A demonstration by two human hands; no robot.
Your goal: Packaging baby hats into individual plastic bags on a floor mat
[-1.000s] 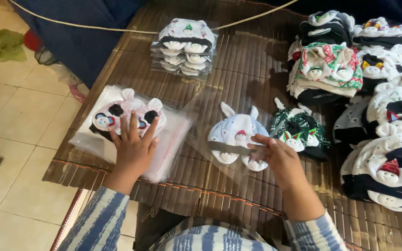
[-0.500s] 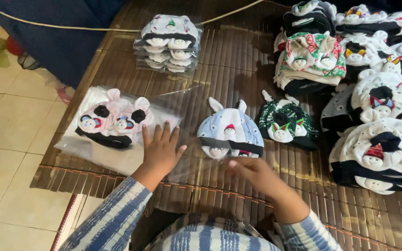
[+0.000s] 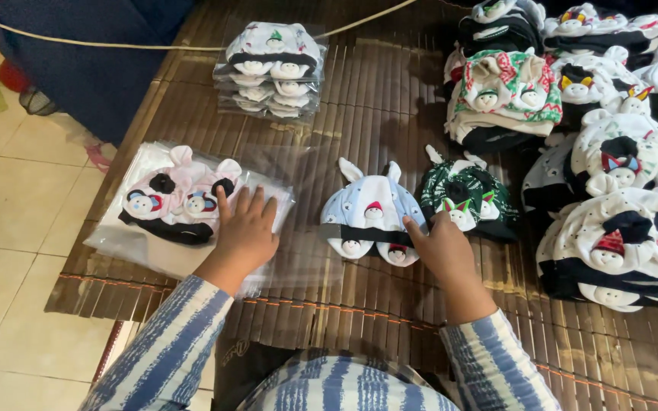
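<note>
My left hand [image 3: 244, 228] lies flat, fingers spread, on a clear plastic bag [image 3: 135, 243] that holds a pink baby cap [image 3: 180, 194] with small ears and penguin patches. My right hand [image 3: 442, 245] rests with curled fingers on the right edge of a light blue eared cap [image 3: 367, 217] lying on the bamboo mat [image 3: 359, 122]. Whether it pinches the cap I cannot tell. Just right of it sits a dark green patterned cap [image 3: 466, 190], touching my right hand's knuckles. Both my sleeves are blue and white striped.
A stack of bagged caps [image 3: 272, 68] stands at the mat's far middle. Piles of loose caps [image 3: 504, 91] and more piles of white and black caps [image 3: 626, 213] fill the right side. Tiled floor [image 3: 9, 221] lies left of the mat; a blue cloth [image 3: 93, 53] hangs at top left.
My left hand went back onto the bagged pink cap. My right hand moved up from the mat's near side to the blue cap's right edge. The view shifted slightly.
</note>
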